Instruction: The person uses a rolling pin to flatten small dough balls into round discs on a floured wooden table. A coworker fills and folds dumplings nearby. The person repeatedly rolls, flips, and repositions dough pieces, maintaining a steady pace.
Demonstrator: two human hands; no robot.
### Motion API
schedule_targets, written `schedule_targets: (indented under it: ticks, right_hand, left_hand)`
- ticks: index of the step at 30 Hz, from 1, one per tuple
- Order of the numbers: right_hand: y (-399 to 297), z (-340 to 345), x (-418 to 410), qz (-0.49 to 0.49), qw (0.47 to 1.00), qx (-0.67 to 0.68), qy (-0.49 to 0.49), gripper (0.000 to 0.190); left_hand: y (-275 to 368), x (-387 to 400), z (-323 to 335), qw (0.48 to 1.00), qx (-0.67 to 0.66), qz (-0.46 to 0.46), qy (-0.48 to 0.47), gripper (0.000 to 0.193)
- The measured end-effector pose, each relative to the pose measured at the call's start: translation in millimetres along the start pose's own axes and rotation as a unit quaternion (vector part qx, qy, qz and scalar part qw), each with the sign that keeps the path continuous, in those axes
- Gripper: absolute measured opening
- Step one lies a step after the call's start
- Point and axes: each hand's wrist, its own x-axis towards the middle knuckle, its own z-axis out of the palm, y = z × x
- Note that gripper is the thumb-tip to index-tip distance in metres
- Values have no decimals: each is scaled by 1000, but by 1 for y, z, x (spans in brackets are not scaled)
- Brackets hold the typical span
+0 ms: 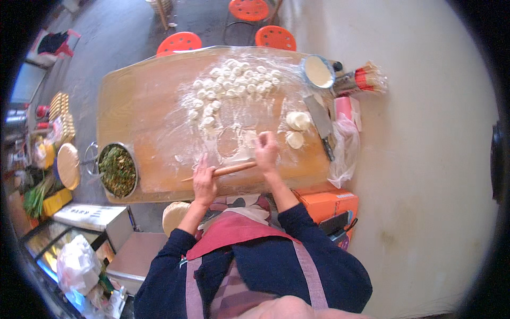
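Note:
Near the front edge of the wooden table (151,151), my left hand (204,181) lies over the left part of a tapered wooden rolling pin (235,168), holding it. My right hand (266,153) is curled at the pin's right end; whether it grips the pin or something small is hidden. Flour and a bare ring mark cover the wood ahead of my hands. Several small floured dough pieces (235,81) are scattered farther back. To the right of my right hand lie a stack of round dough wrappers (298,120) and a separate wrapper (295,140).
A cleaver (318,115) lies along the right edge, beside a plastic bag (343,145). Behind it stand a flour bowl (318,72) and a bundle of thin sticks (364,78). Front left is a bowl of chopped green filling (117,169). An orange box (328,203) stands right of me.

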Motion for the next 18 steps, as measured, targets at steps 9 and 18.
schedule_targets:
  ticks: [9,18]
  right_hand:
    - [111,-137,50,28,987,-1,157,34]
    - [36,-55,7,-213,945,-226,103,36]
  left_hand:
    - [13,-5,-13,996,-63,-59,-8,35]
    - [3,-9,-41,965,-115,-204,114,32]
